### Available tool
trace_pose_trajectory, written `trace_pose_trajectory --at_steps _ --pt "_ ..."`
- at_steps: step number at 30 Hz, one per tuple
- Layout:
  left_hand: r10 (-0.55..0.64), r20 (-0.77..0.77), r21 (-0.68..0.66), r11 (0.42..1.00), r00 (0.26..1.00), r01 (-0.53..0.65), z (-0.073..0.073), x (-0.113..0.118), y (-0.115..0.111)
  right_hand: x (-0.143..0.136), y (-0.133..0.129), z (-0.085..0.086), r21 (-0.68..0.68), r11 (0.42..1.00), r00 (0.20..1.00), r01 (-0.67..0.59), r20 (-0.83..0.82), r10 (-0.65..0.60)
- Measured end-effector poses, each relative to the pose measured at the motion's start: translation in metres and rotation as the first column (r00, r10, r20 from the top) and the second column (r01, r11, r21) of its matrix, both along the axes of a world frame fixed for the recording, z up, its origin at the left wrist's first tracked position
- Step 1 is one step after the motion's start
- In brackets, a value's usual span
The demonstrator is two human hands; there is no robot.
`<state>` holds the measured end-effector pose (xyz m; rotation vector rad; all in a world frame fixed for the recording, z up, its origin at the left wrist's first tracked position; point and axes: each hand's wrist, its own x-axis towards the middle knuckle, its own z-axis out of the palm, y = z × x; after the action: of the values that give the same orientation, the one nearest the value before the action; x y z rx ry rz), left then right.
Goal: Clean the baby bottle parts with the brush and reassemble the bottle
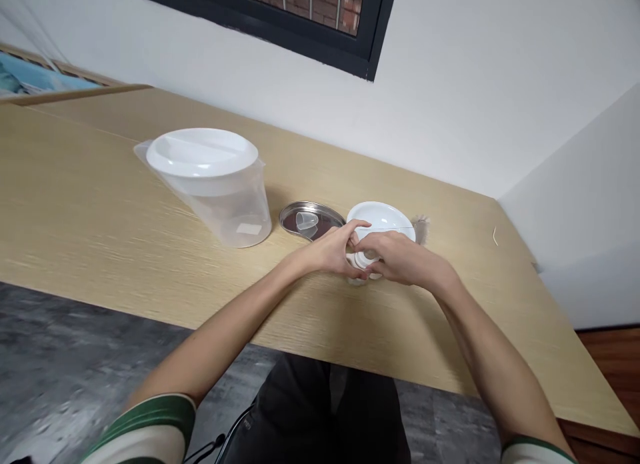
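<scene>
Item: small white ribbed plastic cap piece [364,259], just in front of the white round plastic bowl [381,221]. I see my left hand [333,251] and right hand [403,261] both pinching it. Assembly looks unfinished. Left of bowl: round steel lid [325,217], clear lidded plastic pitcher [215,184].

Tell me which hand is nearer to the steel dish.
Left. The left hand is just beside the steel dish, at its near right edge. The right hand is farther right, past the small white part both hands grip.
</scene>
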<state>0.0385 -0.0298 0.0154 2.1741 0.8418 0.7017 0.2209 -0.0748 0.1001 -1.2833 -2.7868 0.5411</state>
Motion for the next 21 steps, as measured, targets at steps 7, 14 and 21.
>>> trace_pose_trajectory --at_steps 7,14,21 --pt "-0.036 -0.005 0.001 0.999 0.999 0.036 -0.003 0.001 0.008 0.005 0.011 0.001 -0.032 0.993 0.993 -0.111 0.039 0.112" --pt "-0.042 -0.022 0.026 0.999 0.999 0.043 -0.004 0.0 0.008 0.016 0.023 -0.004 -0.141 0.986 0.994 -0.091 0.046 0.098" --pt "-0.03 0.065 0.036 0.999 0.997 0.028 -0.014 -0.002 0.003 0.009 0.024 0.004 -0.142 0.983 0.989 -0.119 0.075 0.131"
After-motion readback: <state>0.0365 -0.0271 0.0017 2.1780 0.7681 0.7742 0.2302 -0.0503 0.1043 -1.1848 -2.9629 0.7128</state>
